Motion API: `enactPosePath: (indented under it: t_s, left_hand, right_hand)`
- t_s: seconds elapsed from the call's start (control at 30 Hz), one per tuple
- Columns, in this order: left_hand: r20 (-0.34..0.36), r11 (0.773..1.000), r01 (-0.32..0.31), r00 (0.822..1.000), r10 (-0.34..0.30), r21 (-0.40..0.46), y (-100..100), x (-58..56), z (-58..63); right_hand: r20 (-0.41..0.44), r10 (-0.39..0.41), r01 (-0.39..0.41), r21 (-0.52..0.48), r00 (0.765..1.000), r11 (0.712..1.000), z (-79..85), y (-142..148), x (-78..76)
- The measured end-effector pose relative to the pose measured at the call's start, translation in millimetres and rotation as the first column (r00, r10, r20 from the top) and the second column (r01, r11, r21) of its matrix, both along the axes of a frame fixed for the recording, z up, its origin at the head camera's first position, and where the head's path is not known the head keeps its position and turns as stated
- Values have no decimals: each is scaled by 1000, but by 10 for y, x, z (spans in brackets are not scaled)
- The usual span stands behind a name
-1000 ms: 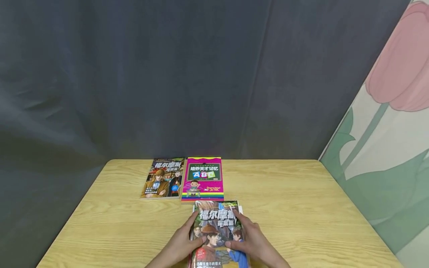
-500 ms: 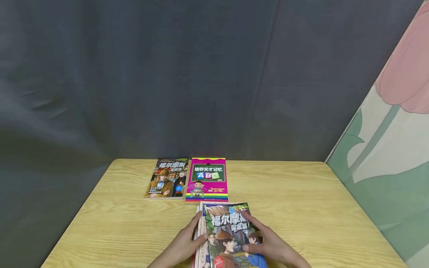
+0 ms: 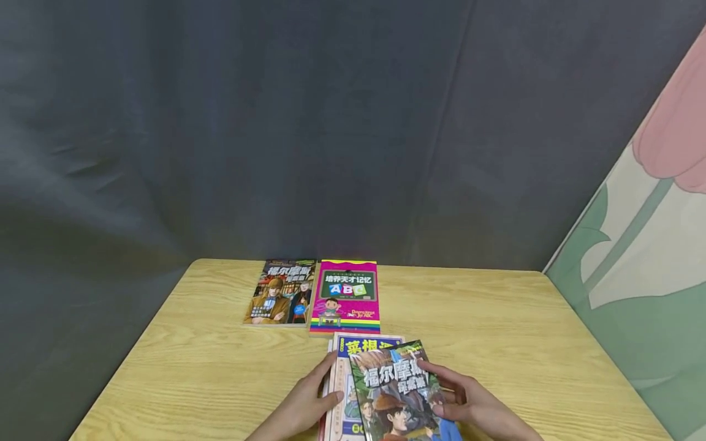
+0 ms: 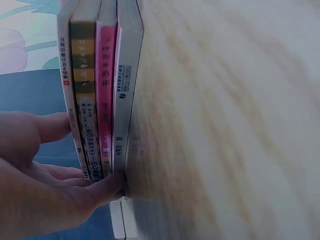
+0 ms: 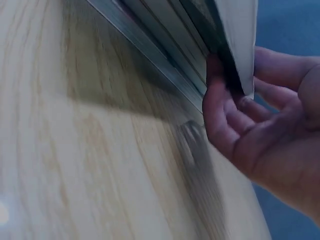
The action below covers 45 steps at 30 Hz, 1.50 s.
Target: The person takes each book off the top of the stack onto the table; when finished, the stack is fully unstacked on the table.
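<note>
My right hand (image 3: 477, 398) pinches a dark illustrated book (image 3: 388, 383) with a figure in a brown cap, thumb on the cover and fingers under its right edge. This book is turned askew over a pale book (image 3: 341, 386) with a blue title band. In the right wrist view the held book (image 5: 239, 45) is lifted at its edge, apart from the books below. My left hand (image 3: 303, 398) grips the left side of the stack under it. The left wrist view shows several spines, among them a pink book (image 4: 106, 75), between thumb and fingers.
Beyond the stack lie a magenta ABC book (image 3: 346, 312) and, left of it, another dark illustrated book (image 3: 281, 294). The wooden table (image 3: 485, 331) ends at a dark curtain (image 3: 331, 135); a tulip-patterned cloth (image 3: 651, 294) hangs on the right.
The top illustrated book has slid and turned to the right with my right hand, uncovering the pale book beneath. My left hand keeps hold of the stack. The head view has shifted slightly.
</note>
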<state>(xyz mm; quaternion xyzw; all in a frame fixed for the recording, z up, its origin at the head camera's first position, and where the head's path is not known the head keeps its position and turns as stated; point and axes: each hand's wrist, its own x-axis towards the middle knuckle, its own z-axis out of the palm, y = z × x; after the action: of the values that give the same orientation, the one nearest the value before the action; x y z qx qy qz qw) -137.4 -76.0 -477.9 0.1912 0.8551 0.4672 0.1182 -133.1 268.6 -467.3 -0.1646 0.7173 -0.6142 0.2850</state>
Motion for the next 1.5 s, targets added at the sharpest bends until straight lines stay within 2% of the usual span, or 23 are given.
enactPosePath:
  t_s: [0.2,0.3,0.47,0.63,0.8,1.0,1.3,1.5]
  left_hand:
    - [-27,1000,-3,1000,3,-4,7,1,-1]
    - [-21,1000,-2,1000,2,-8,7,5,-7]
    - [-24,1000,-5,1000,5,-15,-3,-19,-10]
    - [2,1000,-5,1000,5,-13,-18,-30,23]
    - [-29,1000,-14,1000,13,-26,-13,-33,47]
    - [-20,999,-11,1000,10,-34,4,-26,48]
    - [-19,999,-8,1000,7,-32,-11,-10,54]
    - [-28,999,-1,1000,0,-39,4,-22,68]
  right_hand:
    - [45,91,-86,-105,995,991,-24,57,-52]
    - [41,112,-106,-119,993,987,-27,88,-69]
    - [56,24,-17,-131,998,991,67,163,-120]
    - [20,-100,102,-160,995,982,232,248,-225]
    - [8,-263,258,-227,965,939,354,277,-434]
    - [46,-361,359,-274,932,892,418,261,-671]
    - [42,-439,435,-246,898,866,461,185,-935]
    - [34,-526,525,-144,850,839,465,178,-1060]
